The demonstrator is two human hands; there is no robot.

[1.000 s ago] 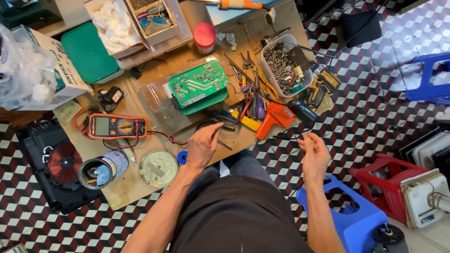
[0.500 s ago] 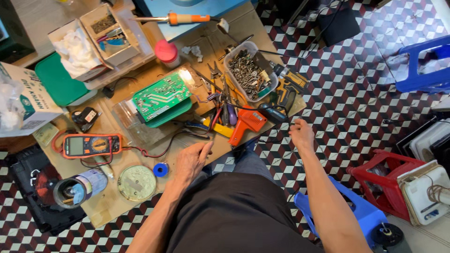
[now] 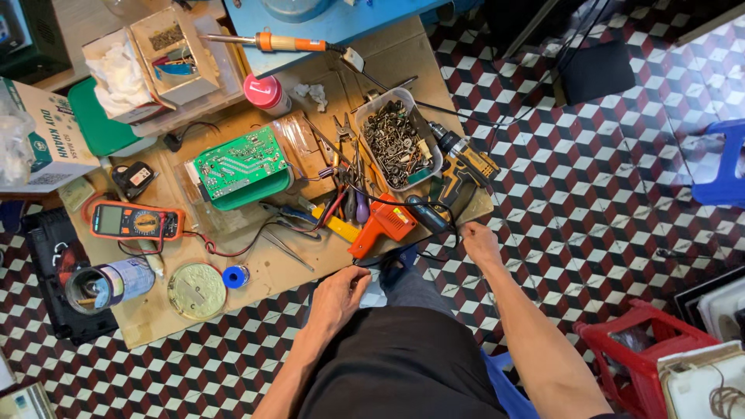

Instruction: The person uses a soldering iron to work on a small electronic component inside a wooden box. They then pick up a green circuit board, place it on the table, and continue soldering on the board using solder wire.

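My left hand (image 3: 339, 297) rests at the front edge of the wooden worktable (image 3: 272, 302), fingers curled around one end of a thin black cord (image 3: 410, 250). My right hand (image 3: 480, 241) is at the table's right front corner, closed on the same cord. The cord runs between my hands, just below an orange soldering gun (image 3: 382, 225). Pliers and screwdrivers (image 3: 349, 174) lie behind the gun. A green circuit board (image 3: 240, 164) sits mid-table.
An orange multimeter (image 3: 135, 222), a round tin (image 3: 196, 291), a blue solder spool (image 3: 234, 276) and a can (image 3: 105, 284) sit left. A tub of screws (image 3: 396, 141) and a cordless drill (image 3: 466, 167) are right. A soldering iron (image 3: 268, 41) lies at the back. A red stool (image 3: 644, 349) stands on the floor.
My left hand drew back from the tabletop to its front edge. My right hand moved in to the table's right corner. The view shifted, so the table sits higher in frame.
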